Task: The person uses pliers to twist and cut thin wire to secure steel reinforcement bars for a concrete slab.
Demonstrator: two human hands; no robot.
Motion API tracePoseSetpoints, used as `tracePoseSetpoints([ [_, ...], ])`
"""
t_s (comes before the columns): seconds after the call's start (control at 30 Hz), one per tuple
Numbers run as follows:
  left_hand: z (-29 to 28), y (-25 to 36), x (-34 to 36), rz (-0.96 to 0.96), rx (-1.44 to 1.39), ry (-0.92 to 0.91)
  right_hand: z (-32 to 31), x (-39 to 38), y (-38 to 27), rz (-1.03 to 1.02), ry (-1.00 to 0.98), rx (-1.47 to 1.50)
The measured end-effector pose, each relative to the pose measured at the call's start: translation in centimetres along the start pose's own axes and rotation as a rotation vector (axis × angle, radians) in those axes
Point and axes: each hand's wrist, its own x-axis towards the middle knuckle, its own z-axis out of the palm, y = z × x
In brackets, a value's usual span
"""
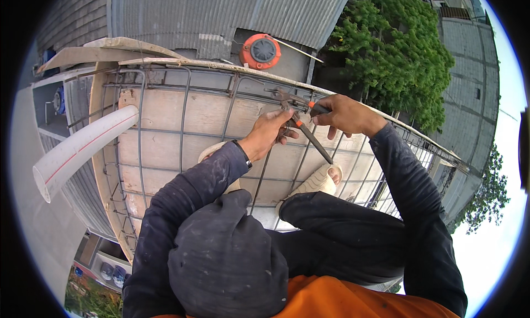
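A pair of pincers (284, 100) with orange-and-black handles lies open at the top edge of a rebar grid (165, 132), its jaws by the bars there. My right hand (346, 117) is closed round the upper handle. My left hand (270, 131), with a dark band at the wrist, closes its thumb and fingers by the pincers' joint, at the start of the lower handle. That handle slants down to the right, toward my shoe (314, 181). Whether the jaws grip a wire is too small to tell.
Pale plywood boards (157, 111) lie beneath the bars, edged by a raised board (99, 125). A white pipe (83, 152) sticks up at the left. Beyond the edge, lower down, are corrugated roofs (187, 20), an orange round container (264, 51) and a tree (392, 47).
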Motion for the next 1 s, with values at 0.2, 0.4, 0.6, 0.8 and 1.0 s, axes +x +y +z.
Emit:
tracePoseSetpoints([
  [0.2,0.0,-0.1,-0.1,0.002,-0.116,0.037,-0.8,-1.0,-2.9,-0.034,-0.062,0.102],
  [0.4,0.0,1.1,-1.1,-0.002,-0.232,0.011,-2.0,-2.4,-3.5,-0.213,-0.137,0.273],
  [0.6,-1.0,1.0,-1.4,-0.006,-0.283,-0.043,0.9,-4.1,-1.1,-0.616,0.119,0.026],
  [0.8,-0.7,1.3,-1.0,-0.011,-0.263,0.039,3.3,-3.2,-1.1,-0.462,0.342,0.405],
  [1.0,-0.2,1.9,-1.3,-0.015,-0.333,0.074,3.5,-2.9,-0.2,-0.676,0.396,-0.043],
])
